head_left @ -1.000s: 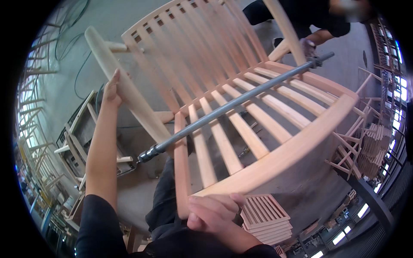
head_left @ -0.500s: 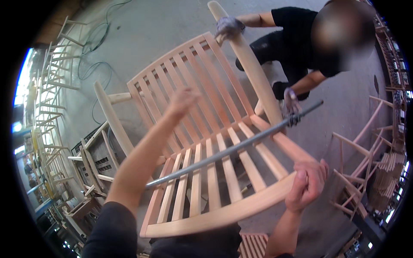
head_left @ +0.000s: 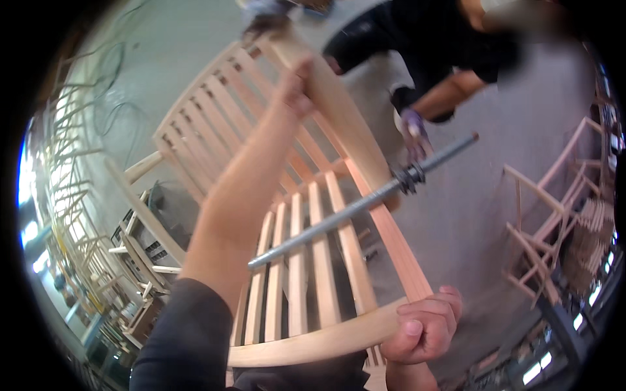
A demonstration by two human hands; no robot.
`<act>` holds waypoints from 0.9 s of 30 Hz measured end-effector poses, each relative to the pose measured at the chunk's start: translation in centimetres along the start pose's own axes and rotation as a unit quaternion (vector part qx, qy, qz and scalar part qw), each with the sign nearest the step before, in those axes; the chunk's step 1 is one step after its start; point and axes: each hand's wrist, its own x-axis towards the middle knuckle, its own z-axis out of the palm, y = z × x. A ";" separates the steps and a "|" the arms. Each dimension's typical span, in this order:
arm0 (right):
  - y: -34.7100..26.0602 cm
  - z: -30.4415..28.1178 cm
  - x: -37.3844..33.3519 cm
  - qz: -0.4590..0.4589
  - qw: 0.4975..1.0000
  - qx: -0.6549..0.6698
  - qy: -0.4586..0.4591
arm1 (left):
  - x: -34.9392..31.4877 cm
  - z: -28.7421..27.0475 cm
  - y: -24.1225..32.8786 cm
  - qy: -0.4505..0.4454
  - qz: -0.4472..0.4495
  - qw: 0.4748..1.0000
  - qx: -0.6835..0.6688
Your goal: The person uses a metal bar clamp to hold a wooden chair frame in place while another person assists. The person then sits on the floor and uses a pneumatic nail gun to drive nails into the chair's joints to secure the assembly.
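Observation:
A bare wooden chair frame with a slatted back and a slatted seat (head_left: 297, 260) tilts in front of me. My right hand (head_left: 424, 326) is closed round the right end of its curved front rail (head_left: 306, 347). Stretched across the frame, my left hand (head_left: 298, 91) grips the inner edge of the right armrest (head_left: 345, 111); its fingers are slightly blurred. A long grey bar clamp (head_left: 326, 225) lies across the seat, its sliding jaw (head_left: 409, 178) by the right armrest. The clamp's left end is hidden behind my left forearm.
A co-worker in dark clothes (head_left: 430, 39) bends at the far right, one gloved hand (head_left: 266, 18) at the armrest's far end, the other gloved hand (head_left: 415, 133) near the jaw. Wooden frames (head_left: 554, 202) stand at right, more chair parts (head_left: 140, 254) at left. A hose (head_left: 111, 72) lies on the floor.
My left hand has moved from above the back slats to the right armrest. The chair and clamp have shifted left in view. My right hand keeps its hold on the front corner.

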 end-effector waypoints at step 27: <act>1.0 -1.8 1.3 0.041 0.991 0.128 -0.012 | 3.5 -5.1 1.1 -0.118 0.005 0.993 0.017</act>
